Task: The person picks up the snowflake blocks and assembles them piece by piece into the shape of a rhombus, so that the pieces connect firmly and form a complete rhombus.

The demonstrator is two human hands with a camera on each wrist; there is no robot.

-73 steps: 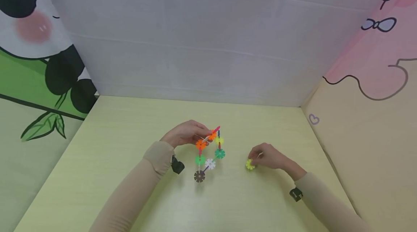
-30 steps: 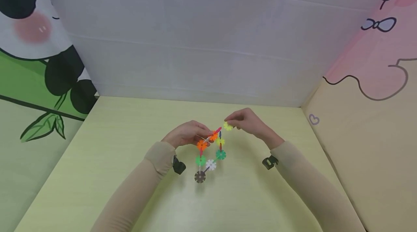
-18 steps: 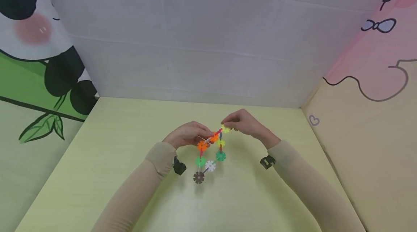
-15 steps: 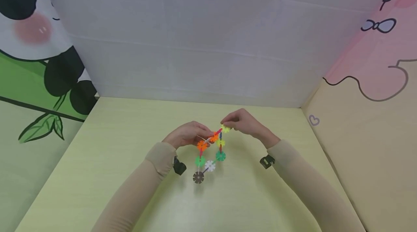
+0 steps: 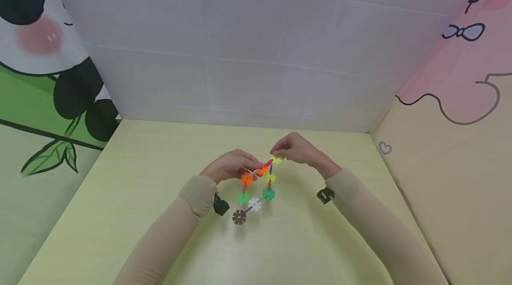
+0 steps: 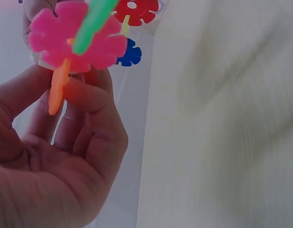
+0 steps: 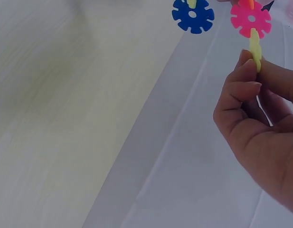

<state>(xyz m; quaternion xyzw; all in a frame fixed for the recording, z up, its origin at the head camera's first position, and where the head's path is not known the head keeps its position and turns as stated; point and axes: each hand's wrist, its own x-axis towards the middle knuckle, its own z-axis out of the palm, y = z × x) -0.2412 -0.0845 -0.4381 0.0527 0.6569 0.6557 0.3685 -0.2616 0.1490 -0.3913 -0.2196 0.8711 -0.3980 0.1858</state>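
Observation:
A chain of interlocking plastic flower discs hangs in a bent loop, among them an orange disc [image 5: 246,178], a white disc [image 5: 254,204] and a dark brown disc [image 5: 239,217]. My left hand [image 5: 232,165] grips the chain near its upper end. In the left wrist view, thumb and finger pinch an orange disc [image 6: 60,90] below a pink disc [image 6: 106,45]. With thumb and fingertips, my right hand [image 5: 298,148] pinches a yellow disc [image 7: 255,50] edge-on. Its upper edge meets the slotted rim of the pink disc [image 7: 239,20] in the right wrist view.
A pale wooden table [image 5: 168,142] lies beneath both hands. White sheeting [image 5: 256,54] closes off the back, with a panda-printed panel [image 5: 48,98] at left and a pink-and-cream printed panel [image 5: 444,142] at right.
My right hand has carried the yellow disc from the table at right up and left to the chain's end. The left hand stayed nearly still; the chain's lower part has swung slightly left.

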